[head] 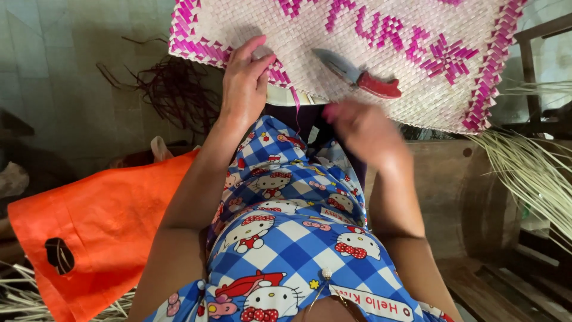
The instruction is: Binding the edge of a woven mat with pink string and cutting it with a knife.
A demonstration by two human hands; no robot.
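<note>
A single head-worn camera looks steeply down from close above the person's lap, facing forward over the woven mat near the frame's top.

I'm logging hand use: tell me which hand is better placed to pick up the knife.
Probably the right hand: it hovers just below the red-handled knife, while the left hand presses the woven mat edge, farther away.

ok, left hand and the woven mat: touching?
Touching. The head view shows the left hand lying on the edge of the woven mat, fingers pressed flat on the pink border.
</note>
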